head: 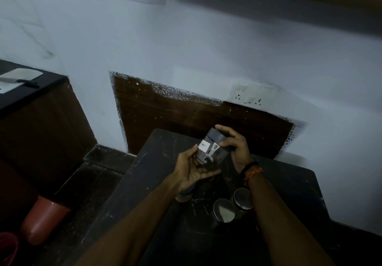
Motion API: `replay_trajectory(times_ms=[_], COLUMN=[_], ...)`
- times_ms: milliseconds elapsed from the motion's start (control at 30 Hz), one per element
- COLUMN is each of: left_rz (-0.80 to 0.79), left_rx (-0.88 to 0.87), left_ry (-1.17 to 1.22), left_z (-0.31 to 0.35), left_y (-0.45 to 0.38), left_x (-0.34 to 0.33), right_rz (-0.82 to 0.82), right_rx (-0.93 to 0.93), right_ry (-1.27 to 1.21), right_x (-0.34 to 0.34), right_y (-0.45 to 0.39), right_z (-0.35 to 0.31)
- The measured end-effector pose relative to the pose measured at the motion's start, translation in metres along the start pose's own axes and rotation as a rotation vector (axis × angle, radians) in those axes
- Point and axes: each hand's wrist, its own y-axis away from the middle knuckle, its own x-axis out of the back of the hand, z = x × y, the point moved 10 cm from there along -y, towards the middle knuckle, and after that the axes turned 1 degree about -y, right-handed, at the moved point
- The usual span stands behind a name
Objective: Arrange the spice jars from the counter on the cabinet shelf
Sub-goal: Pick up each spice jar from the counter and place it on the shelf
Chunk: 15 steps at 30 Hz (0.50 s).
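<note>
Item: labelled spice jar, clear body, grey lid, dark contents; held tilted above the dark counter, white label turned up toward the camera, probably for reading. Left hand cupped the base, fingers curled under it. Right hand gripped the lid end, fingers wrapped over it.

Also on the counter: two steel-lidded jars, touching, near the right forearm; a further jar, partly hidden beneath the left wrist. Cabinet shelf: not in view.
</note>
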Motion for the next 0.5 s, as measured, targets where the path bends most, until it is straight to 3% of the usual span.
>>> replay_trajectory(times_ms=[267, 500], left_rz=[0.040, -0.055], left_rx=[-0.338, -0.396], left_ry=[-0.284, -0.303], left_z=[0.039, 0.056], left_y=[0.008, 0.015], left_x=[-0.030, -0.056], right_rz=[0.111, 0.085], right_rx=[-0.005, 0.063], right_ry=[-0.264, -0.338], right_x=[0.003, -0.001], right_y=[-0.008, -0.010], right_z=[-0.010, -0.047])
